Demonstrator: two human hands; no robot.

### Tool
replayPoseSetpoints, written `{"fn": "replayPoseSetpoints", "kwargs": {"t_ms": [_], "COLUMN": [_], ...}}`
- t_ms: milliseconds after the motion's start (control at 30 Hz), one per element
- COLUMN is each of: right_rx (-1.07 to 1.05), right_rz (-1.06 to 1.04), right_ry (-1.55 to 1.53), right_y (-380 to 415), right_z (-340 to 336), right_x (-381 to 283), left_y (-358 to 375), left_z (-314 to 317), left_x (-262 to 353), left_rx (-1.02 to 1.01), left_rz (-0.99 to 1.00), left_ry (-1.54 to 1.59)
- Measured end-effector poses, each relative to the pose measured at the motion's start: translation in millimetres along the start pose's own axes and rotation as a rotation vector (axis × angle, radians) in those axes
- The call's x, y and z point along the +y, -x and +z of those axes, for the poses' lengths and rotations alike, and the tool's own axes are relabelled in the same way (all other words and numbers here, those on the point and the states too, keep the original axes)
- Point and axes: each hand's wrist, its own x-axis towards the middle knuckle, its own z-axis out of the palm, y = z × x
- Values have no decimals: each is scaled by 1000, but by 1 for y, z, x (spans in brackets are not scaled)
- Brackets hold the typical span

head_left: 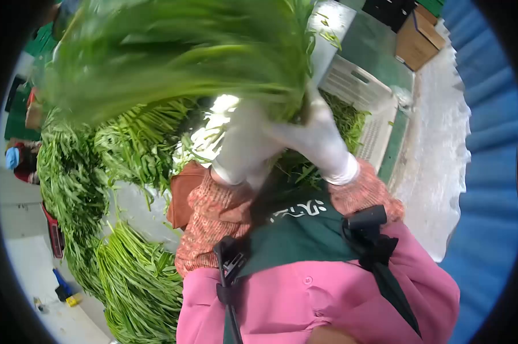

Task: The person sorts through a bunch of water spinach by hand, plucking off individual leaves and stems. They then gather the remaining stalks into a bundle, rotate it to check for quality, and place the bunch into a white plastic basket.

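A big bunch of long green leafy stalks [179, 51] is lifted up close in front of the camera, blurred. Both hands wear white gloves and grip its stem end. My left hand [244, 143] holds it from the left side, and my right hand [319, 135] clasps it from the right. Patterned orange sleeves, a pink top and a dark green apron show below the hands.
More bundles of the same greens [133, 275] lie heaped at the left and lower left. A white plastic crate [379, 109] holding greens stands at the right. A cardboard box [419, 37] is at the top right. Another person [21, 160] is at the far left.
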Motion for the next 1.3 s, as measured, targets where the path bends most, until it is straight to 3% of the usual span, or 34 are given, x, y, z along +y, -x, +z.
{"fn": "replayPoseSetpoints", "kwargs": {"t_ms": [33,67,100,167,233,300,433,500,667,900,967,1033,1100,1167,1200,1300], "right_rx": [103,107,106,240,154,216,156,155,27,-68,-82,-90,-75,-36,-54,-113], "right_rz": [-12,98,203,363,390,523,509,449,477,621,646,666,693,691,683,645], "right_ry": [68,-301,-672,-901,-916,-1000,-1133,-1041,-1077,-1412,-1517,-1414,-1295,-1316,-1332,-1507], "right_y": [-6,-5,-3,2,3,3,-1,-2,3,18,25,31,34,36,36,34], "right_z": [0,0,0,0,-13,-23,-58,-62,-63,-54,-51,-52,-52,-51,-54,-57], "right_x": [24,36,42,48,48,52,71,63,68,53,51,54,52,53,56,69], "left_y": [-6,-9,-13,-15,-9,-2,26,39,45,18,9,0,-2,5,6,15], "left_z": [0,8,11,26,32,27,-15,-39,-55,-17,-1,12,24,31,36,38], "left_x": [4,17,11,8,14,29,38,18,2,-5,-5,14,26,23,15,9], "left_rx": [-38,-57,102,49,-41,-127,-190,-213,123,148,119,64,89,180,217,217], "left_rz": [122,-112,175,87,33,21,-9,-71,-194,-113,-352,-461,-608,-414,-185,-91], "left_ry": [-434,-527,-567,-799,-774,-691,-436,-341,-103,78,295,737,824,664,528,478]}}
